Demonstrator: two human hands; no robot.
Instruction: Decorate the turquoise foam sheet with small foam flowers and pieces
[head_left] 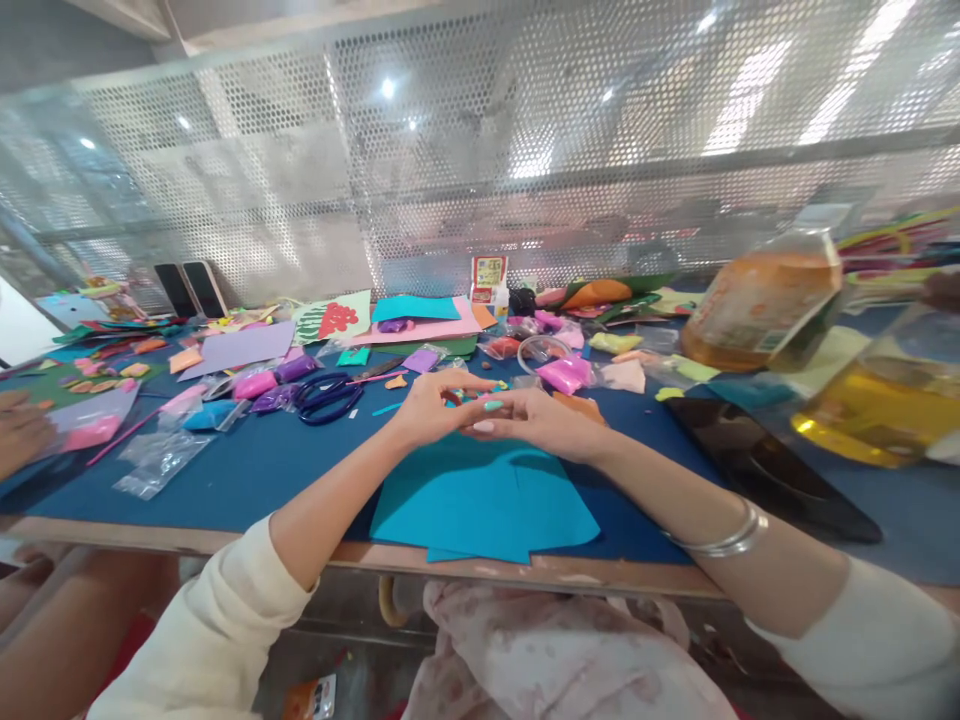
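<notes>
My left hand (429,408) and my right hand (534,420) meet above a stack of turquoise paper sheets (480,505) near the table's front edge. The fingers of both are pinched together round a tiny turquoise bit (493,405); I cannot make out what it is. A silver bangle (724,540) sits on my right wrist. Purple-handled scissors (328,396) lie just left of my left hand.
The blue table (255,470) carries coloured paper, clay packets (255,384) and clear bags (154,462). A black tablet (757,460) lies at right, beside two bottles of amber liquid (757,305). Another person's hand (19,430) rests at far left. Perforated metal screen behind.
</notes>
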